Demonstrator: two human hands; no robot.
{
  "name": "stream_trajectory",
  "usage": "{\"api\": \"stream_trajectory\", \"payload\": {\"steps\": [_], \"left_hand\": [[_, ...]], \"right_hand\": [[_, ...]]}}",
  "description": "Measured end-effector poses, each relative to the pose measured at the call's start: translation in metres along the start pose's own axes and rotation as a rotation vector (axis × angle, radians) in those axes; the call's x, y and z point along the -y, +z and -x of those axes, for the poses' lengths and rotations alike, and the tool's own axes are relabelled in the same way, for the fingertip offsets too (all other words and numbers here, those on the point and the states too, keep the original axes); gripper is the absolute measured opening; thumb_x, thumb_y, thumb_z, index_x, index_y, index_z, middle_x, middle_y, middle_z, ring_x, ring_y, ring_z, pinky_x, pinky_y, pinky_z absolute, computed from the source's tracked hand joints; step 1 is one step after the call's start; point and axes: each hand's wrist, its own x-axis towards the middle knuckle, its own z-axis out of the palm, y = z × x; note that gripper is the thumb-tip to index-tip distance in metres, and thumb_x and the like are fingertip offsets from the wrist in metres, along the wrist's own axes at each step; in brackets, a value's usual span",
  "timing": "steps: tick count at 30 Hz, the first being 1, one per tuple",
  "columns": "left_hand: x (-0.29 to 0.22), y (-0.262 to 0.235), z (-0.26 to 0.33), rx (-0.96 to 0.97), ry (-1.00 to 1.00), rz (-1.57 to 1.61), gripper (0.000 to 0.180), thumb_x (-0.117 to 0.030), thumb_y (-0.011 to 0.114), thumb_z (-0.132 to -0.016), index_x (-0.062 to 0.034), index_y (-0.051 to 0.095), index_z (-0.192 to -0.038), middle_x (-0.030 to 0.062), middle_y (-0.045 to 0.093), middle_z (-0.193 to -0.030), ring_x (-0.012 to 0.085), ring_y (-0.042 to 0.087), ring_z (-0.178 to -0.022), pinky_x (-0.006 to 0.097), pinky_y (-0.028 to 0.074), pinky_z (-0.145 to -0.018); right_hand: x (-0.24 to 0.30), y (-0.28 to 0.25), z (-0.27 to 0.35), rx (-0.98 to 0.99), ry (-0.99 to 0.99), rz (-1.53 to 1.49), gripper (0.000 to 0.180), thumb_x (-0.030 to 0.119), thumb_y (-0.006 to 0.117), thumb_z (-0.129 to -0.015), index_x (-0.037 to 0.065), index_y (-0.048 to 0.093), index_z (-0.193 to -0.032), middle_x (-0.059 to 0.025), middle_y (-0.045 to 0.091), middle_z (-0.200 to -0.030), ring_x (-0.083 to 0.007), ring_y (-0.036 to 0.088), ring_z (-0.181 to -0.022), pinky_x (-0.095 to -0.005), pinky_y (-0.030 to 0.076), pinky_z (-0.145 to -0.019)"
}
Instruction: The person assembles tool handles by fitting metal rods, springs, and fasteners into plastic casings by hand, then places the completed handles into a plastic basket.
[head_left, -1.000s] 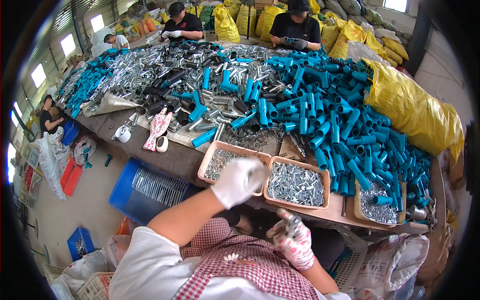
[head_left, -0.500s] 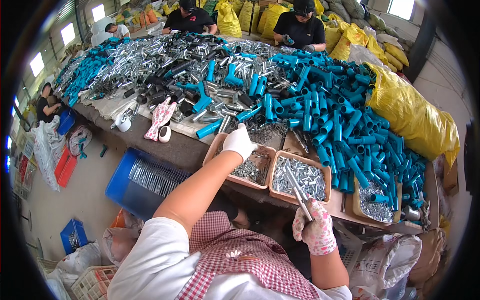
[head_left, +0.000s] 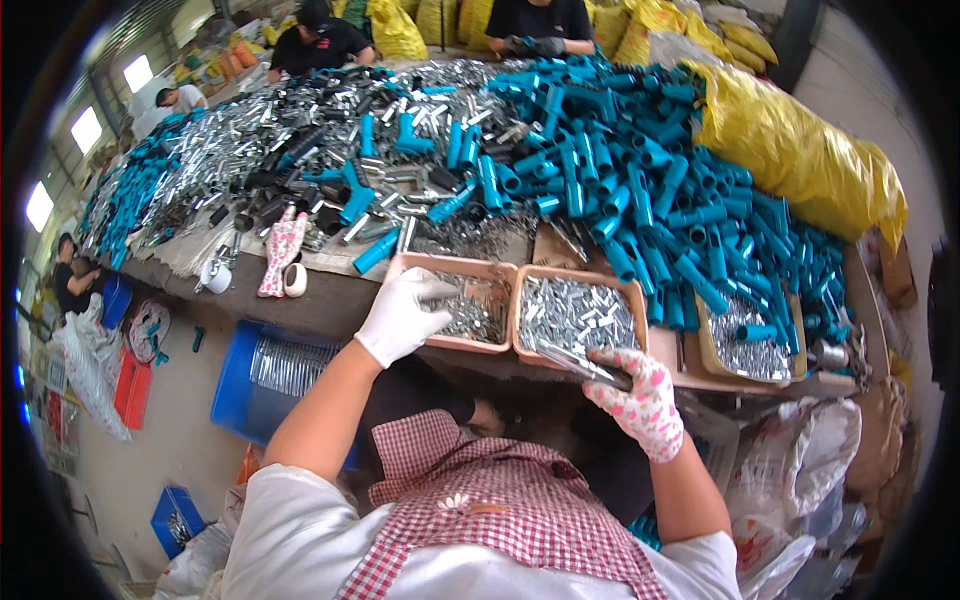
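My left hand, in a white glove, is over the left edge of a pinkish plastic bin of small metal parts. Its fingers are curled toward the thumb; anything between them is too small to make out. My right hand, in a white glove with pink spots, grips a slim silver metal tube. The tube points up and left, over the front rim of a second pinkish bin holding short silver pins.
Teal tubular parts and loose metal pieces are heaped across the table. A yellow sack lies at right. A patterned glove and white cup lie at the left edge. Below is a blue crate. Co-workers sit opposite.
My left hand has come out from deep in the left bin, nearer and to the left. My right hand has risen toward the second bin, its tube now lying flatter. The view has shifted too.
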Motion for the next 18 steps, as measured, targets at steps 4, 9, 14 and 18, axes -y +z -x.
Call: {"api": "stream_trajectory", "payload": {"steps": [4, 9, 14, 18], "left_hand": [[-0.053, 0.005, 0.026, 0.237, 0.045, 0.184, 0.032, -0.005, 0.07, -0.073, -0.0013, 0.071, -0.105, 0.0061, 0.063, -0.093, 0.0115, 0.062, -0.076, 0.024, 0.05, -0.07], [-0.066, 0.005, 0.032, 0.419, 0.238, 0.236, 0.038, -0.013, 0.073, -0.073, 0.001, 0.068, -0.108, 0.0123, 0.064, -0.092, 0.027, 0.064, -0.081, 0.033, 0.051, -0.071], [-0.072, 0.018, 0.053, 0.401, 0.361, 0.035, 0.038, -0.03, 0.072, -0.076, 0.0001, 0.064, -0.098, 0.0127, 0.059, -0.082, 0.0305, 0.062, -0.074, 0.037, 0.051, -0.067], [-0.059, 0.042, 0.081, 0.278, 0.471, -0.045, 0.031, -0.034, 0.066, -0.081, -0.0045, 0.058, -0.088, 0.009, 0.053, -0.075, 0.0252, 0.058, -0.064, 0.037, 0.048, -0.059]], "right_hand": [[0.008, 0.005, -0.005, 0.055, -0.134, 0.077, 0.034, 0.016, 0.079, -0.072, 0.006, 0.071, -0.104, -0.0123, 0.069, -0.091, -0.0277, 0.067, -0.087, -0.0357, 0.052, -0.078], [0.014, 0.014, -0.008, 0.175, -0.333, 0.157, 0.036, 0.014, 0.079, -0.069, 0.006, 0.071, -0.103, -0.0114, 0.069, -0.089, -0.0288, 0.067, -0.084, -0.0365, 0.053, -0.076], [0.025, 0.043, -0.009, 0.29, -0.273, 0.269, 0.065, 0.025, 0.082, -0.066, 0.008, 0.06, -0.124, -0.0126, 0.068, -0.09, -0.0306, 0.067, -0.084, -0.0389, 0.053, -0.073], [0.018, 0.066, -0.009, 0.356, -0.422, 0.464, 0.083, 0.034, 0.083, -0.062, 0.008, 0.05, -0.134, -0.0128, 0.066, -0.085, -0.031, 0.065, -0.074, -0.0404, 0.053, -0.066]]}}
